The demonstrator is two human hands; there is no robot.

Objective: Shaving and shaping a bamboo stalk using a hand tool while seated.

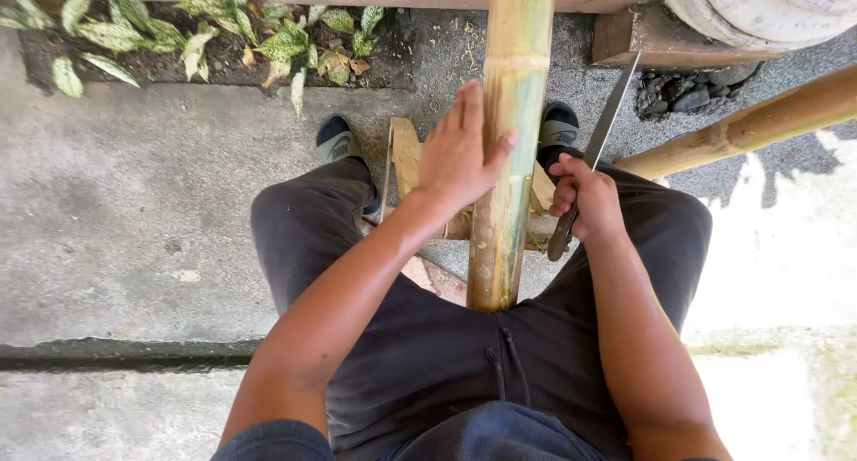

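2 hands work: left hand (pixel 460 153) flat against bamboo pole (pixel 505 149), right hand (pixel 585 198) grasping knife (pixel 596 144).

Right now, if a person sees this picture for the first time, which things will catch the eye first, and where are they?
First comes the thick bamboo pole, standing up the middle of the picture between the seated person's knees. The left hand lies flat against the pole's left side, and the right hand just right of it grips a long knife, blade pointing up and away. Spotted green leaves fill the top left corner.
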